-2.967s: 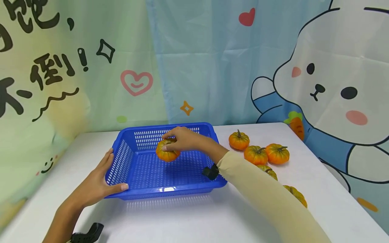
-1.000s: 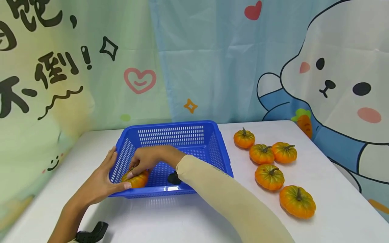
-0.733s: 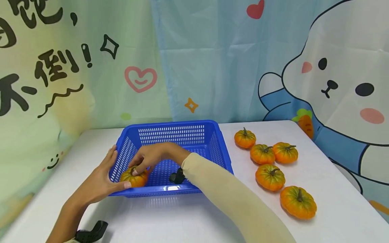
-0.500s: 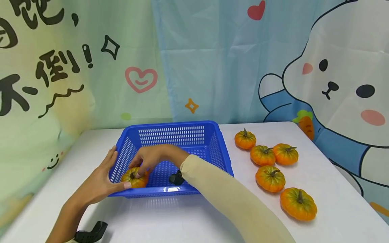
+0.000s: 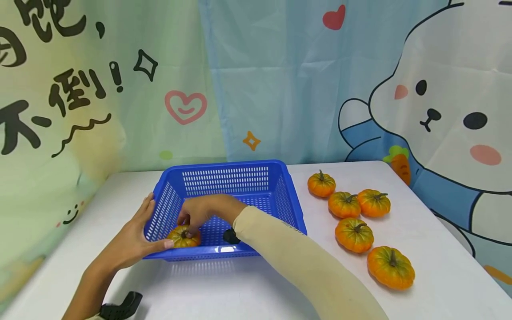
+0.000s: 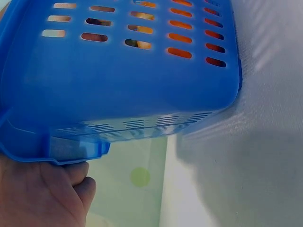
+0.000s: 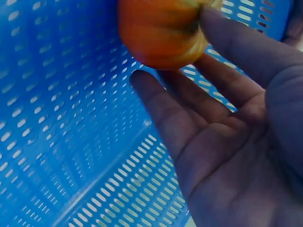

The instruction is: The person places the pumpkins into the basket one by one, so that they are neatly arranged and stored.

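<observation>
A blue slotted basket (image 5: 224, 166) stands on the table. My left hand (image 5: 130, 243) grips its near left corner, the thumb over the rim and the fingers along the outer side. In the left wrist view the curled left fingers (image 6: 84, 187) sit against the basket's rim. Inside that same corner is a small orange-green pumpkin (image 5: 182, 240). My right hand (image 5: 198, 211) holds it from above, thumb near the stem. Seen from the right wrist, the thumb meets the pumpkin (image 7: 161, 35) on one side and the fingers (image 7: 158, 94) reach to its other side.
On the white table (image 5: 232, 293), right of the basket, lie several more pumpkins, among them one at the back (image 5: 321, 184) and one nearest the front (image 5: 391, 267). A printed curtain (image 5: 272, 89) hangs behind the table.
Three seconds ago the right hand held the pumpkin over the basket's middle; it then came to the near left corner. Since half a second ago, hand and pumpkin have shifted slightly right. Left hand stays.
</observation>
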`<state>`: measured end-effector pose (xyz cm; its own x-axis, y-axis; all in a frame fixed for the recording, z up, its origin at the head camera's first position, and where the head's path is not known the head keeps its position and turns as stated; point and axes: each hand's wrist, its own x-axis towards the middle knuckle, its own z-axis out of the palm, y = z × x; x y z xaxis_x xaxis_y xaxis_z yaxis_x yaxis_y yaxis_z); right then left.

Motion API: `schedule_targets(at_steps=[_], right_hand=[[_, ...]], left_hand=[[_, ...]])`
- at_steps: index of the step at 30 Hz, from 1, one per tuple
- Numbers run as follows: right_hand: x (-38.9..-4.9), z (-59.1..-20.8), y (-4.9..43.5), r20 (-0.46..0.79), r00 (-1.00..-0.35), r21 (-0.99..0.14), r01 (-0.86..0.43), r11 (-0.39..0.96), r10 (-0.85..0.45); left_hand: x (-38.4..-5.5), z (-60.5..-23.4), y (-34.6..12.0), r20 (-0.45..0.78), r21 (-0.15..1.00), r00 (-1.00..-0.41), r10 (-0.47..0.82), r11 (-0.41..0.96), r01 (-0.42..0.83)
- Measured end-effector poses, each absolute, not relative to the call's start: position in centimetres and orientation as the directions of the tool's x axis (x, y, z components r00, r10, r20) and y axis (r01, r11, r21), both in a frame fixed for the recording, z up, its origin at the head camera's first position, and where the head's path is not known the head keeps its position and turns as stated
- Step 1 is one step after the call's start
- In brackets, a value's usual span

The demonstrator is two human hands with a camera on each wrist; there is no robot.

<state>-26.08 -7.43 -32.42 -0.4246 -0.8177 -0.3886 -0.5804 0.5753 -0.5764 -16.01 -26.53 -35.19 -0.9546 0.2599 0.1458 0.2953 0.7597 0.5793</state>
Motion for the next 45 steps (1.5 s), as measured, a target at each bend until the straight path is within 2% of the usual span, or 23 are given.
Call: schedule_targets(at_steps=[5,8,13,16,23,30,37,45], right_hand=[[-26.1,-32.4,-7.7,-0.409,-0.426,-0.513,-0.624,0.590,-0.807],[-26.3,-32.4,-7.6,-0.412,-0.395,-0.508,-0.648,0.567,-0.821],[-26.9,-32.3,-6.6,-0.367,-0.348,-0.607,-0.613,0.505,-0.863],[-27.2,-32.2,-5.9,-0.317,-0.354,-0.674,-0.568,0.472,-0.880],[-27.3,-31.6,-4.6,-0.249,-0.356,-0.690,-0.587,0.423,-0.900],[-26.7,-29.6,-2.6,-0.151,-0.344,-0.784,-0.530,0.324,-0.927],[-25.9,-28.6,-0.8,-0.087,-0.339,-0.798,-0.538,0.270,-0.937],[-23.7,-28.1,1.8,-0.121,-0.316,-0.771,-0.567,0.290,-0.941]], left_hand=[[-16.1,-35.2,-26.6,0.154,0.584,-0.954,0.258,0.755,0.298],[-16.1,-35.3,-26.7,0.154,0.586,-0.954,0.258,0.754,0.298],[-16.1,-35.3,-26.7,0.150,0.592,-0.955,0.256,0.751,0.294],[-16.0,-35.4,-26.6,0.145,0.596,-0.956,0.254,0.749,0.289],[-16.0,-35.3,-26.5,0.141,0.589,-0.958,0.248,0.757,0.283],[-16.1,-35.3,-26.4,0.145,0.597,-0.957,0.252,0.749,0.288],[-16.1,-35.2,-26.4,0.131,0.596,-0.961,0.243,0.755,0.272],[-16.1,-35.3,-26.3,0.124,0.581,-0.963,0.239,0.769,0.265]])
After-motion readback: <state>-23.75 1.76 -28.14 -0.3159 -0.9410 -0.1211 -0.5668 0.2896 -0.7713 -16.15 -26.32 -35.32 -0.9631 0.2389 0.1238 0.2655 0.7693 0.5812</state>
